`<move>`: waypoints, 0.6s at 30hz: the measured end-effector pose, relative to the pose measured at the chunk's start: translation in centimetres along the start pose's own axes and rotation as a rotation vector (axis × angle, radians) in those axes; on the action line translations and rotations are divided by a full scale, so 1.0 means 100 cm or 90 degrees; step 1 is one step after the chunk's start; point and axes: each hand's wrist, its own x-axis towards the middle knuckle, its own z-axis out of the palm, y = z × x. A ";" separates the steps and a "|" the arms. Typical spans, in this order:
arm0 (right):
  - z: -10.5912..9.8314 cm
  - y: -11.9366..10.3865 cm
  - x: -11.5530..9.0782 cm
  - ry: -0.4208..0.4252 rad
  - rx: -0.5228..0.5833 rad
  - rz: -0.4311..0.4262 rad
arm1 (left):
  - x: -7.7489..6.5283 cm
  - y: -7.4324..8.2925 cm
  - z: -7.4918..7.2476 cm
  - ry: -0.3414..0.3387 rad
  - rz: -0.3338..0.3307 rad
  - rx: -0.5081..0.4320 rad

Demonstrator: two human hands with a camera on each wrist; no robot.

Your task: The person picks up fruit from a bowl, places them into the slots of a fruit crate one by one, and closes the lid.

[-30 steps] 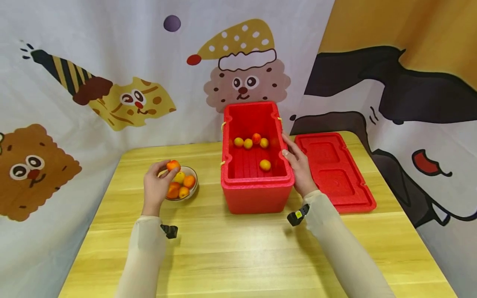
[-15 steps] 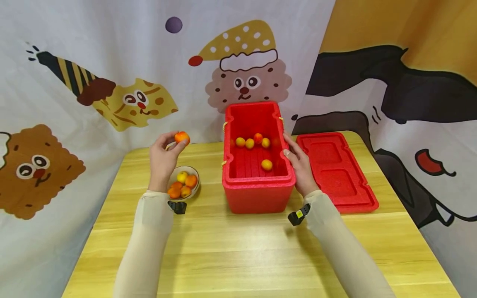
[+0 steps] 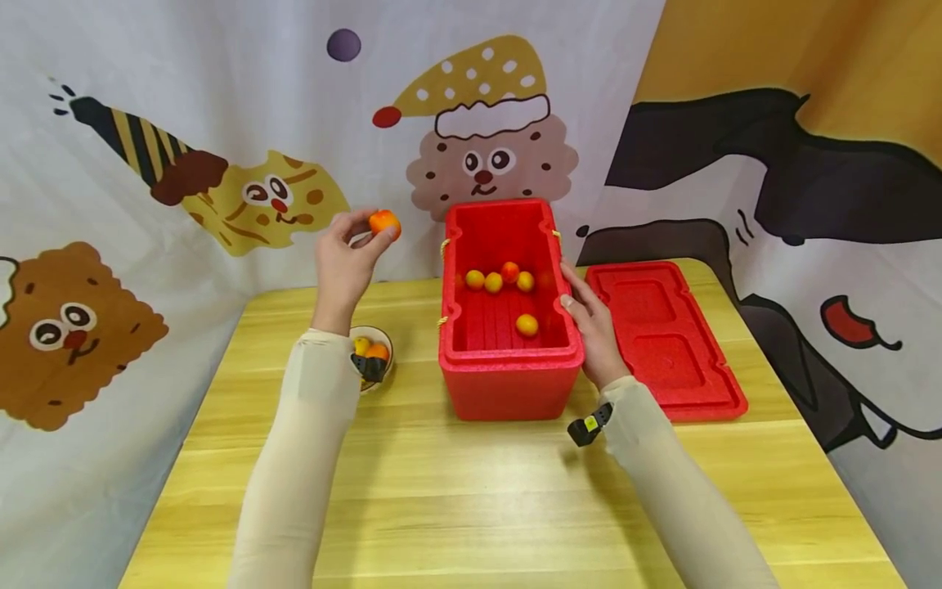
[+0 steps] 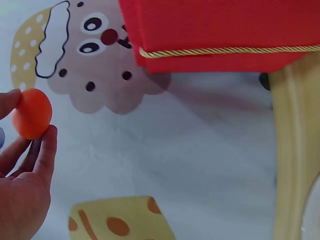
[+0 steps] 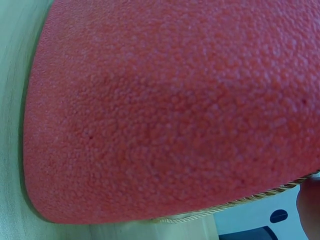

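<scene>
My left hand (image 3: 347,266) pinches a small orange-red fruit (image 3: 385,224) between thumb and fingertips, raised above and beyond the bowl. In the left wrist view the same round fruit (image 4: 32,114) shows bright orange at the fingertips. A red foam box (image 3: 511,388) stands uncovered on the table, with several small yellow fruits (image 3: 526,325) and a redder fruit (image 3: 510,272) on its floor. My right hand (image 3: 594,331) rests against the box's right side, thumb at the rim and fingers extended along it. The right wrist view is filled mostly by the box wall (image 5: 160,115).
A small bowl (image 3: 391,348) holding fruit (image 3: 378,352) stands left of the box, partly hidden behind my left wrist camera (image 3: 371,368). The red lid (image 3: 706,384) lies flat to the box's right. A patterned curtain (image 3: 294,65) hangs behind the wooden table (image 3: 471,507).
My left hand has lifted the orange-red fruit up from over the bowl and carried it slightly rightward. The right hand stays at the box's side.
</scene>
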 end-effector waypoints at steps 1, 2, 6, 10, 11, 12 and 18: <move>0.000 0.000 0.000 -0.001 0.000 -0.001 | 0.003 0.003 0.002 -0.003 0.006 0.006; 0.000 0.001 0.000 -0.001 0.000 -0.001 | 0.005 0.006 0.004 -0.005 0.009 0.012; 0.000 0.001 0.001 -0.002 0.002 -0.003 | 0.016 0.020 0.013 -0.020 0.018 0.014; 0.000 0.001 0.001 -0.001 0.000 0.001 | 0.025 0.031 0.025 -0.039 0.019 0.018; 0.000 0.001 0.001 0.000 0.000 0.003 | 0.026 0.033 0.028 -0.043 0.017 0.022; 0.000 0.001 0.001 0.000 0.001 0.004 | 0.028 0.036 0.032 -0.046 0.017 0.026; 0.000 -0.001 0.000 -0.003 0.005 0.000 | 0.039 0.049 0.053 -0.054 -0.003 0.041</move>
